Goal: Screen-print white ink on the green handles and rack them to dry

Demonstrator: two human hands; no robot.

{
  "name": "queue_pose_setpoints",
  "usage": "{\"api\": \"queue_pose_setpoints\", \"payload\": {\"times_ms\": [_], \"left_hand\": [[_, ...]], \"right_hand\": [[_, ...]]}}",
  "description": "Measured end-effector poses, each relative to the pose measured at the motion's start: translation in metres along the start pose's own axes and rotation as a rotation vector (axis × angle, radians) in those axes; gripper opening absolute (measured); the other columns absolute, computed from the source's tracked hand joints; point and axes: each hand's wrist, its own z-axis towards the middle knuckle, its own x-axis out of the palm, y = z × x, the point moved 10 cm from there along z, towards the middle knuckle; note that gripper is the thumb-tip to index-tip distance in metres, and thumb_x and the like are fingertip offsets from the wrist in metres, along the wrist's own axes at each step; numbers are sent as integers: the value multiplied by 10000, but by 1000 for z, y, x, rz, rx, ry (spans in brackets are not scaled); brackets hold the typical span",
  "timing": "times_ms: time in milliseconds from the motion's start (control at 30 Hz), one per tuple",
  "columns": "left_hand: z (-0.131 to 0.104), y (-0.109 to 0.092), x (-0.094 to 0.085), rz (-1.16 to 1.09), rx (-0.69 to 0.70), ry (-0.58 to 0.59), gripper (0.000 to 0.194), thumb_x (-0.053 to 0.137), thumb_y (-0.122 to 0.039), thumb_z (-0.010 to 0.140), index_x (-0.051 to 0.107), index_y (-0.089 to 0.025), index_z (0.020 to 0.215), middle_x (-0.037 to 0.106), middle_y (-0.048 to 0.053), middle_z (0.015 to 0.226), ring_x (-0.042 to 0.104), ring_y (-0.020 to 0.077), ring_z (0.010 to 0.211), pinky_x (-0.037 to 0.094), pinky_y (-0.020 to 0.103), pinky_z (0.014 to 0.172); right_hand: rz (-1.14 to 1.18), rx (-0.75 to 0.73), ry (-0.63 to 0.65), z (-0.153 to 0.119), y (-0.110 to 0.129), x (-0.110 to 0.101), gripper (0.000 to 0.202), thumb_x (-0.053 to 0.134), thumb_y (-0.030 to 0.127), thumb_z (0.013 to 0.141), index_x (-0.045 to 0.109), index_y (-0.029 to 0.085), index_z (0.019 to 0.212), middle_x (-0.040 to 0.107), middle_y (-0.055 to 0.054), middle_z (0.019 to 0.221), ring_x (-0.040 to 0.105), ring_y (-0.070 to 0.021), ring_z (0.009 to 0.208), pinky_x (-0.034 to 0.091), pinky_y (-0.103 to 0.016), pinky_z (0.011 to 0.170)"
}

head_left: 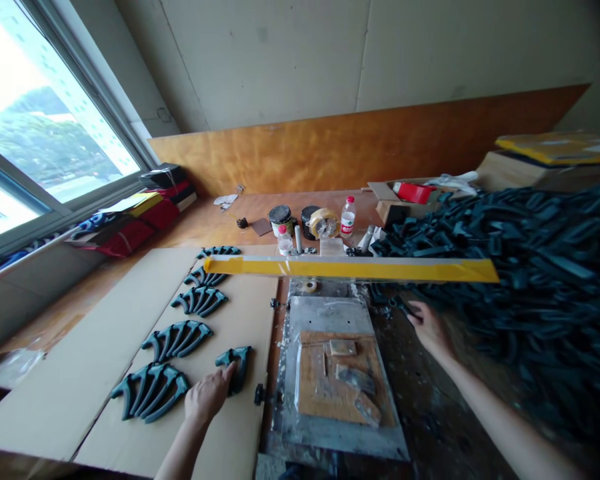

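Observation:
On the cardboard sheet at left, my left hand [209, 395] has its fingers closed at a dark green curved handle-like piece [239, 368], lying apart from the other pieces. The hand partly hides it. Farther left, several fans of matching nested curved pieces [150, 392] lie in a column running away from me. Out to the right, my right hand [429, 332] pinches a similar dark green piece [404, 308] at the edge of a large heap [510, 253] of such parts. Between my hands is a metal plate [330, 313] bearing a wooden board [313, 393] with small worn blocks.
A yellow-taped clear bar [350, 268] spans above the plate's far end. Behind it are lidded jars [280, 217], a tape roll [325, 223] and red-capped bottles [348, 217]. Cartons [540, 167] stand at the back right. A black clamp knob [259, 394] sits beside the cardboard [130, 293].

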Motion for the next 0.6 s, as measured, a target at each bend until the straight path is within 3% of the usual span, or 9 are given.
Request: {"api": "queue_pose_setpoints", "payload": {"times_ms": [100,200,267,367,433,500,600], "left_hand": [[2,-27,-48,-184,82,-104,436,328,-421,940,640,-183,1131,696,128,852,672,243,768,489,354,728],[2,-85,-110,-467,255,-189,530,176,-471,970,546,-197,1233,638,42,768,595,148,618,469,257,641],[-6,-124,-162,-955,402,-270,579,176,-564,948,516,-189,1229,572,-6,686,508,119,518,430,227,549],[-22,-166,-210,-1378,542,-251,608,264,-656,897,602,-151,871,529,-15,595,435,93,446,364,212,466],[-35,-175,-222,-1417,559,-246,592,309,-645,893,589,-153,717,523,-11,546,421,90,430,343,213,445],[-49,-167,-216,-1413,533,-241,574,337,-620,898,638,-148,769,575,0,573,462,100,462,366,215,464],[-64,-142,-168,-1355,437,-113,598,349,-629,891,697,-148,962,682,30,748,590,146,638,456,242,600]], "right_hand": [[145,-394,7,-65,73,-4,375,399,238,926,580,219,1254,639,-82,1102,611,-204,984,497,-320,844],[156,-794,83,-138,150,6,422,354,126,925,630,248,1220,631,-73,1029,585,-185,959,501,-308,851],[59,-913,92,-167,181,16,444,375,63,889,658,234,1186,628,-79,974,576,-187,931,511,-302,835],[-147,-948,44,-183,197,30,457,438,33,837,656,217,1193,637,-90,955,581,-209,913,531,-322,820],[-221,-947,7,-186,194,34,492,459,27,810,636,224,1224,649,-98,1034,591,-226,957,534,-351,845],[-168,-905,-11,-181,183,29,487,487,61,801,633,254,1224,641,-90,1144,592,-246,1024,528,-394,872],[48,-695,-30,-150,151,1,337,499,223,855,665,247,1147,664,-53,1115,609,-245,1014,537,-394,845]]}}
